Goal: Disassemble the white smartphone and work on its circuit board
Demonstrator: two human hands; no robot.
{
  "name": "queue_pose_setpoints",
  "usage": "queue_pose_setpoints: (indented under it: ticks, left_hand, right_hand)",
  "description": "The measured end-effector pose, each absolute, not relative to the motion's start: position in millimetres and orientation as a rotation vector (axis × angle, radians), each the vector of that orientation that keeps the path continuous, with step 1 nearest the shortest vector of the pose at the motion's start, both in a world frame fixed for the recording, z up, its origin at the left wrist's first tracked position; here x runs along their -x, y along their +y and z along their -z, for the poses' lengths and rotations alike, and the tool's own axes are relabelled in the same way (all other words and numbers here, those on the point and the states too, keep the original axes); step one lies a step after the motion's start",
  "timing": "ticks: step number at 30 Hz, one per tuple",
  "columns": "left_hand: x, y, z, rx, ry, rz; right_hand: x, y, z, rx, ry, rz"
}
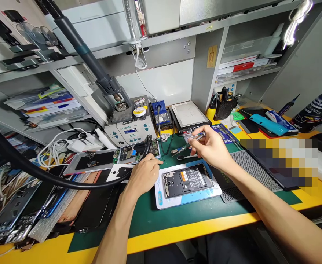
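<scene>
An opened phone (187, 180) with its battery showing lies on a white and blue tray (161, 203), between my hands. At the tray's upper left, my left hand (142, 175) rests palm down with its fingers curled under; whatever they hold, if anything, is hidden. My right hand (212, 146) is raised beyond the phone's upper right, closed on a slim silvery tool (200, 136) whose kind I cannot make out. Below that tool are a brush (180, 149) and a black-tipped toothbrush-like tool (185, 157). A white phone-shaped plate (117, 173) lies partly behind my left hand.
A thick black hose (67, 179) arcs across the left. A soldering station (129, 132) and circuit boards (137, 152) stand behind. Phones and panels (95, 205) crowd the left; a perforated grey mat (249, 172) and a tool holder (225, 106) are at right.
</scene>
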State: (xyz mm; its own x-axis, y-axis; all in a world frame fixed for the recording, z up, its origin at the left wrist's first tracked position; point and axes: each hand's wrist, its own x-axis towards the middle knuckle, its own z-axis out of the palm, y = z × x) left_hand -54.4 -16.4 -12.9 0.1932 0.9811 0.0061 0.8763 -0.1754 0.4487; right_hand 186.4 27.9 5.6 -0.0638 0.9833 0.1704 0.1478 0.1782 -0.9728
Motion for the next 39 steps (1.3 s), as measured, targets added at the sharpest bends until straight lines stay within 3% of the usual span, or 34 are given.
queue_pose_setpoints:
  ticks: [39]
  left_hand:
    - [56.1,-14.6,15.1,-2.127,1.826,-0.406]
  right_hand:
    - [-188.5,29.3,-5.1,1.172,-1.456,-1.021]
